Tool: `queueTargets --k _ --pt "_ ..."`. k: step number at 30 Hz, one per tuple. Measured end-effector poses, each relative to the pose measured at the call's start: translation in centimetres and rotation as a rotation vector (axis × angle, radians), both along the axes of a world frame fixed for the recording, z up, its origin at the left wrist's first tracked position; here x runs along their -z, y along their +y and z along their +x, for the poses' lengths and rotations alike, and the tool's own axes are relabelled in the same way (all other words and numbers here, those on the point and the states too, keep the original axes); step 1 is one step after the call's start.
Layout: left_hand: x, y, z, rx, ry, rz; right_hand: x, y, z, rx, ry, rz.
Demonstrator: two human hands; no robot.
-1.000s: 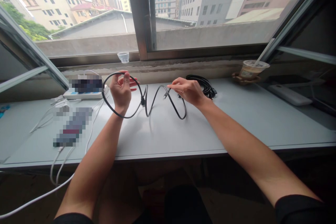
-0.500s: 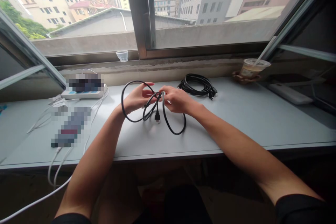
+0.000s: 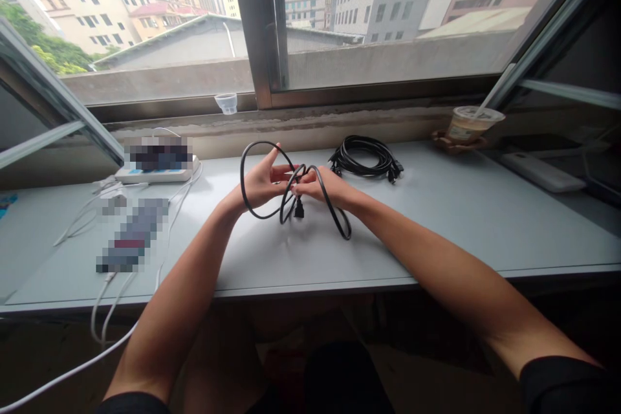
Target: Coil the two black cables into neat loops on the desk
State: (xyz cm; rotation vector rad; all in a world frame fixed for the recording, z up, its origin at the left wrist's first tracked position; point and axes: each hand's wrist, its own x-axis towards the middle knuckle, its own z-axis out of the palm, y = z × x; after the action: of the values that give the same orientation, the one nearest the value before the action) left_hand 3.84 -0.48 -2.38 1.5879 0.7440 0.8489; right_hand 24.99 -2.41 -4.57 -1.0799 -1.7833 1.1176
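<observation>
A black cable [image 3: 244,182] hangs in loose loops between my two hands, above the grey table [image 3: 310,265]. My left hand [image 3: 264,184] is closed on the cable's bunched middle, its thumb raised, and one loop circles around that hand. My right hand [image 3: 326,186] pinches the same bunch from the right; another loop droops below its fingers. One black plug [image 3: 299,209] dangles under the fingertips. The exact grip point is partly hidden by fingers and loops. Behind my right hand a second black cable [image 3: 366,171] lies coiled on the table.
At the left lie a white power strip [image 3: 160,174], a blurred dark device [image 3: 133,236] and white cords [image 3: 167,239]. A lidded drink cup [image 3: 469,126] in a brown holder stands back right. A small clear cup [image 3: 226,103] sits on the window ledge.
Both hands have shifted slightly together, the left one to the right. The left loop rises higher, the right loop hangs narrower, and the dangling plug has moved a little right and up.
</observation>
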Motion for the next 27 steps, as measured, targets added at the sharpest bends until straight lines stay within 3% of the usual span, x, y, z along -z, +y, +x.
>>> queueTargets --k 6,10,13,17,19,23,27 --pt "-1.4 -0.7 -0.4 0.062 -0.043 0.04 -1.8 0.2 2.4 -0.143 0.201 -0.107" --pt "-1.8 -0.7 -0.7 0.044 -0.003 0.084 -2.3 0.3 3.1 -0.175 0.209 -0.13" --pt "-1.7 0.3 -1.6 -0.073 0.054 0.209 -2.6 0.5 4.1 -0.131 0.285 -0.153" --pt "-1.4 1.8 -3.5 -0.352 0.096 0.393 -3.2 1.0 5.8 -0.015 0.555 -0.157" --pt "-1.4 2.2 -4.0 -0.401 0.063 0.332 -3.4 1.1 6.1 0.021 0.604 -0.142" --pt "-1.0 1.7 -3.0 -0.37 0.02 0.081 -2.9 0.9 4.5 0.099 0.599 -0.124" --pt "-0.2 1.0 -1.2 -0.55 0.218 0.061 -2.0 0.6 2.7 0.047 0.597 -0.132"
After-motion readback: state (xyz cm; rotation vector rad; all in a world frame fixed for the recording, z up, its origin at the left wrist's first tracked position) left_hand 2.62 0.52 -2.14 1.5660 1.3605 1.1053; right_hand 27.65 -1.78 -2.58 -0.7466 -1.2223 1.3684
